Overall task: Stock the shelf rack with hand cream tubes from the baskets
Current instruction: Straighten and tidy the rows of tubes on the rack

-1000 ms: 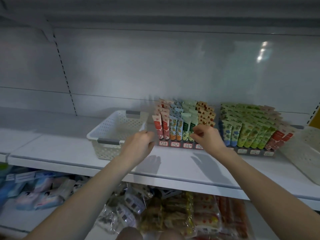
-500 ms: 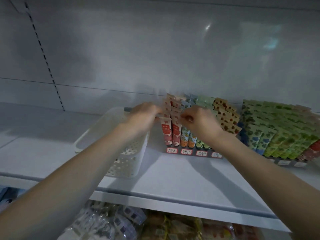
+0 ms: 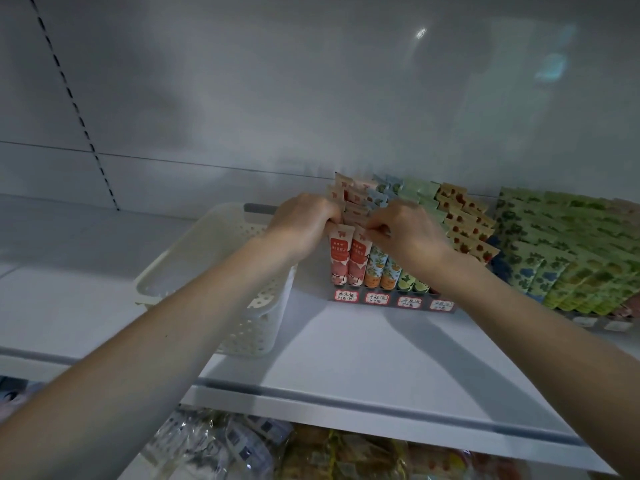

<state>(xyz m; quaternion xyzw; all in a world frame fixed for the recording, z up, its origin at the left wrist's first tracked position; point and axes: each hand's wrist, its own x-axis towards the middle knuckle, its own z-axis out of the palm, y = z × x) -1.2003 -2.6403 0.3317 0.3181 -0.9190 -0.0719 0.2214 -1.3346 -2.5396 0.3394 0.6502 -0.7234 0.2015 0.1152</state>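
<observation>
Wrapped packets (image 3: 242, 448) crowd the lower level at 6 o'clock, beneath the pale front lip of the white shelf (image 3: 346, 368) that carries the stock. Two bare forearms reach in from 7 and 4 o'clock and meet near the centre of the frame.

At 9 o'clock from the hands sits a white perforated basket (image 3: 207, 265), its right wall just beside the rack. The left forearm crosses it, so its contents cannot be made out. The dark rack (image 3: 360, 303) stands on the shelf with four handwritten price labels (image 3: 377, 298) along its front edge. Hand cream tubes stand upright in it in columns running back. There are pink tubes (image 3: 341, 261) at the left, then blue-and-orange tubes (image 3: 379, 268), green tubes (image 3: 408, 283), and yellow tubes (image 3: 464, 220) printed with red fruit at the right.

The left hand (image 3: 304, 225) has its fingers (image 3: 329, 216) curled over the crimped tops of the pink tubes on the column's outer side. The right hand (image 3: 407, 233) pinches the tops of the same tubes from 3 o'clock, fingers (image 3: 375, 233) drawn narrow.

At 3 o'clock from the rack, a second display (image 3: 571, 261) is packed with leaf-print green packs.

Behind everything rises the grey back panel (image 3: 311, 98), with a perforated upright strip (image 3: 72, 102) at 10 o'clock and a glint of light at 1 o'clock.
</observation>
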